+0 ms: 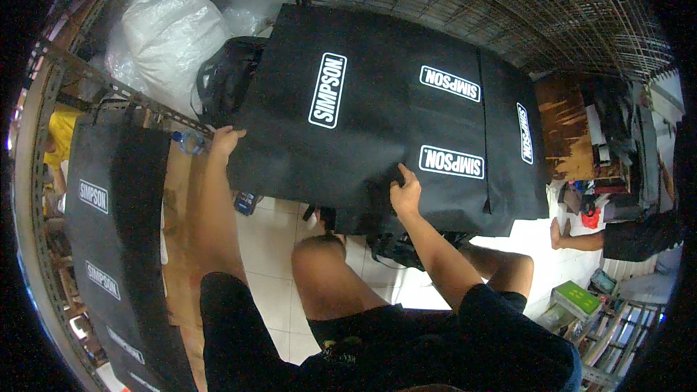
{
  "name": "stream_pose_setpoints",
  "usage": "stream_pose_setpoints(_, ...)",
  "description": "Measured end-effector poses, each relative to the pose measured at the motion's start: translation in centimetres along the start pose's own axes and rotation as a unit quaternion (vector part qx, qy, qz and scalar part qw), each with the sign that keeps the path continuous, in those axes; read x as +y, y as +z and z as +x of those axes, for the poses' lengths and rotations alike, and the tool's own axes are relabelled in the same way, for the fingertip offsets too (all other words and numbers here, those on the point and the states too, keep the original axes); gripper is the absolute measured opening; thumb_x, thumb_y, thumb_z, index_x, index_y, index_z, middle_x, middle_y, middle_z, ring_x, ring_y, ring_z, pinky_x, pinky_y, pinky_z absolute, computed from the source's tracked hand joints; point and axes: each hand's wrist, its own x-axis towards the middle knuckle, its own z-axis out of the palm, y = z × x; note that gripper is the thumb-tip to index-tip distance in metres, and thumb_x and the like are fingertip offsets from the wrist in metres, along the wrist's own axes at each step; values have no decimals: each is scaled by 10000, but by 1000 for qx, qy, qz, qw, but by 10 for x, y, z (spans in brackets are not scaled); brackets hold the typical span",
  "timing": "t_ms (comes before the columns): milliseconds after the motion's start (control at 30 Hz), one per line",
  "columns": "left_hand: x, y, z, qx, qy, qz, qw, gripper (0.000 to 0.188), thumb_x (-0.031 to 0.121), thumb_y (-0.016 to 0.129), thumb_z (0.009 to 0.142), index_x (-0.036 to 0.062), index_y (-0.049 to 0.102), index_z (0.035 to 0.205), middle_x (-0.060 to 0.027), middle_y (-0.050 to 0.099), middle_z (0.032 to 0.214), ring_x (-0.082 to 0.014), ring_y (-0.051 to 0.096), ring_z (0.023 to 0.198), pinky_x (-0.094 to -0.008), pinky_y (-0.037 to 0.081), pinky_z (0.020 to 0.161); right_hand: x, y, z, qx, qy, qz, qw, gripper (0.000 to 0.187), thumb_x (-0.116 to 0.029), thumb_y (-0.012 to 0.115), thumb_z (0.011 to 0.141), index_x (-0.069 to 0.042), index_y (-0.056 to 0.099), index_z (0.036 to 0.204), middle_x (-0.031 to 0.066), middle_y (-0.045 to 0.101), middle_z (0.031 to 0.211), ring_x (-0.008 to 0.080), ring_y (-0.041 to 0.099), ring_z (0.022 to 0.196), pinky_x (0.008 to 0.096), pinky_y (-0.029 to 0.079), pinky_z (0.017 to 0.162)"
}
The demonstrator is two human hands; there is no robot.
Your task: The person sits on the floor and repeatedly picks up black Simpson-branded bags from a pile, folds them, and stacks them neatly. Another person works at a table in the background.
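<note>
A large black fabric sheet (377, 134) with white printed labels lies spread before me, a seam or overlapping edge running across its right part. At its near left corner is my left hand (226, 141), closed on the edge with the thumb on top; its other fingers are partly hidden. My right hand (406, 194) rests on the near middle of the sheet beside one label, index finger stretched out and the others loosely bent. Small creases show in the fabric near that fingertip.
Left of me, another labelled black fabric piece (116, 210) hangs over a surface by a metal rack. A clear bottle (190, 142) stands near my left wrist. White plastic-wrapped bundles (174, 33) sit behind; wire mesh (465, 0) borders the far side. Another person's foot (557, 234) shows at right.
</note>
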Motion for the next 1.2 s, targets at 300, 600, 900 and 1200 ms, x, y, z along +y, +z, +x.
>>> stream_pose_setpoints(300, -27, 25, 42, 27, 126, -32, 991, 579, 138, 710, 734, -31, 488, 1242, -183, 566, 1169, -261, 563, 1045, -324, 431, 892, -1, 0, 16, -9, -8, -47, 999, 481, 10, 598, 660, 31, 563, 1140, 219, 559, 1081, 360, 540, 1033, 387, 431, 898)
stream_pose_setpoints(600, -29, 31, 56, 42, 143, 6, 989, 575, 139, 688, 742, -23, 484, 1255, -221, 537, 1216, -289, 552, 1081, -335, 423, 897, -2, 5, 22, -2, -5, -85, 996, 508, -6, 602, 657, 38, 542, 1160, 211, 517, 1059, 361, 511, 1012, 397, 429, 890)
stream_pose_setpoints(900, -35, 13, 40, 75, 121, 7, 990, 625, 292, 683, 758, 16, 470, 1277, -235, 532, 1212, -342, 533, 1106, -379, 409, 929, -8, 12, 15, 25, -70, -124, 990, 499, -88, 661, 679, 1, 551, 1157, 200, 494, 1117, 381, 442, 1069, 445, 370, 922)
stream_pose_setpoints(1200, -26, 13, -149, 195, 240, -36, 950, 655, 367, 590, 852, -16, 360, 1331, -196, 430, 1334, -281, 373, 1273, -371, 323, 1028, -100, -193, 175, 290, -406, -165, 851, 405, -149, 678, 722, -39, 551, 1091, 154, 532, 1125, 328, 468, 1074, 425, 350, 928)
